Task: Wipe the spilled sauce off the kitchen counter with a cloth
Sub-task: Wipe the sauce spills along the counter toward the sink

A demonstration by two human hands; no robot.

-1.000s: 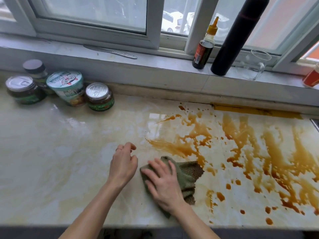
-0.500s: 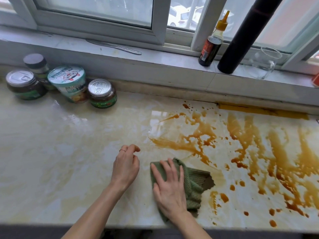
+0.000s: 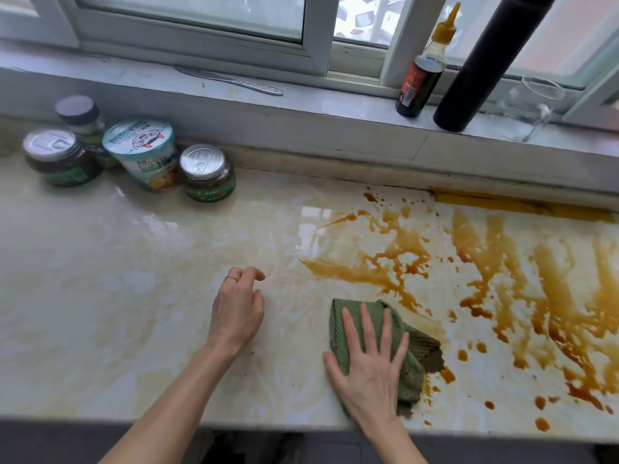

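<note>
Pale, glossy stone forms the bench (image 3: 117, 279), which runs beneath a window with a raised sill (image 3: 335, 105) at the far side. The spilled sauce (image 3: 395, 259) covers the right half in brown streaks and drops, from about mid-bench to the right border of the view, with a strip pooled along the far seam under the sill. The green cloth (image 3: 423, 353) lies bunched at the left fringe of the spill, close to the near edge. The right hand (image 3: 371, 373) lies flat on it with the fingers straight and spread, pressing rather than gripping, which suits pushing the cloth as a pad. The left hand (image 3: 237, 313) sits to its left over a clean stretch, fingers loosely curled and holding nothing, probably kept there to stay out of the wet. Most of the spill looks unwiped, so the job seems to be at an early stage. Rightward and toward the far side the way is free of objects. The jars (image 3: 207, 172) stand well apart at the far left, and the sauce bottle (image 3: 420, 82) stands up on the sill. A stroke toward the near edge could drag sauce over the lip.
</note>
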